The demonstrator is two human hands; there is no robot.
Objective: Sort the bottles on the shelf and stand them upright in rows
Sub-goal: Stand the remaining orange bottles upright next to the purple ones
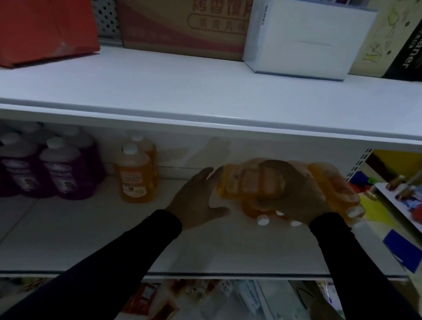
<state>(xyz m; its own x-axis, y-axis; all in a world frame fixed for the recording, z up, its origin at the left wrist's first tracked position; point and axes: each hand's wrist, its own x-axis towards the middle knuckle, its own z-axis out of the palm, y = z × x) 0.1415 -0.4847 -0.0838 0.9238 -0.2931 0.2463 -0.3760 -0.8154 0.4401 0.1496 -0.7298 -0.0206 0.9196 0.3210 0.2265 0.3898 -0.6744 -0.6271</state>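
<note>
Gripping a lying orange bottle [243, 184] at frame centre-right, the right hand [285, 190] curls over the pile; left hand [195, 196] spread flat against its base. Upright orange bottles [134, 174] and purple bottles [42, 165] stand left on the shelf [75, 230].

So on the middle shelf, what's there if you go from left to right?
Purple bottles standing up → orange bottles standing up → left hand → right hand on a pile of orange bottles lying down.
</note>
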